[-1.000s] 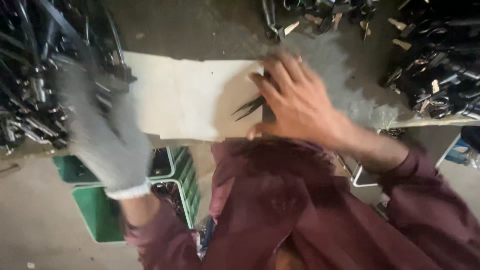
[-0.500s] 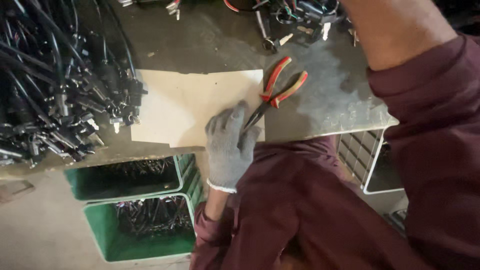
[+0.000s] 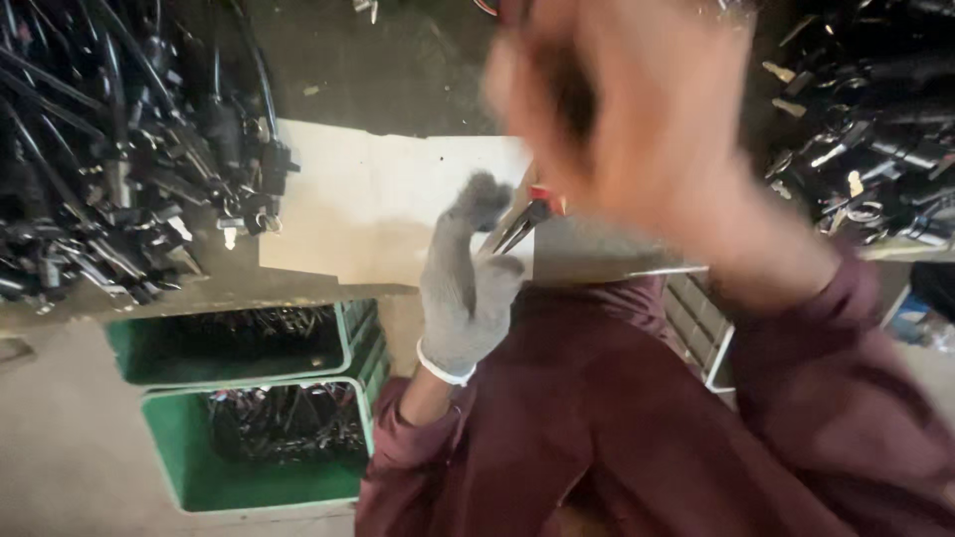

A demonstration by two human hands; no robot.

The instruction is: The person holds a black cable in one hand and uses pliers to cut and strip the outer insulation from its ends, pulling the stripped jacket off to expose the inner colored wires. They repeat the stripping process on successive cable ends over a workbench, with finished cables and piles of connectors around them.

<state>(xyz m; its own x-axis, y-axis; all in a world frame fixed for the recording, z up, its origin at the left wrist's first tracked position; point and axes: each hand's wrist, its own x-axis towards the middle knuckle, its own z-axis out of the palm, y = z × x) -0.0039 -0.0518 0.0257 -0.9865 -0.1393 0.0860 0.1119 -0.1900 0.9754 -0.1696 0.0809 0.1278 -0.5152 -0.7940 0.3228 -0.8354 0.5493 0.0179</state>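
My left hand (image 3: 468, 293), in a grey knit glove, lies at the front edge of a cream paper sheet (image 3: 368, 204) on the workbench. Its fingers curl against the dark jaws of red-handled pliers (image 3: 525, 221). The pliers lie slanted on the sheet, and their handles are mostly hidden. My bare right hand (image 3: 627, 109) is raised close to the camera above the pliers. It is heavily blurred with the fingers loosely bent, and I see nothing in it. Both arms wear maroon sleeves.
Heaps of black cables and connectors cover the bench at the left (image 3: 129, 189) and the right (image 3: 875, 129). Two green crates (image 3: 169, 438) holding dark parts stand on the floor below the bench edge. A white crate (image 3: 708, 333) sits under the bench at my right.
My right hand left the pliers, rose out of view, and is now back, blurred, in front of the camera. My gloved left hand moved from the left cable heap to the pliers' jaws.
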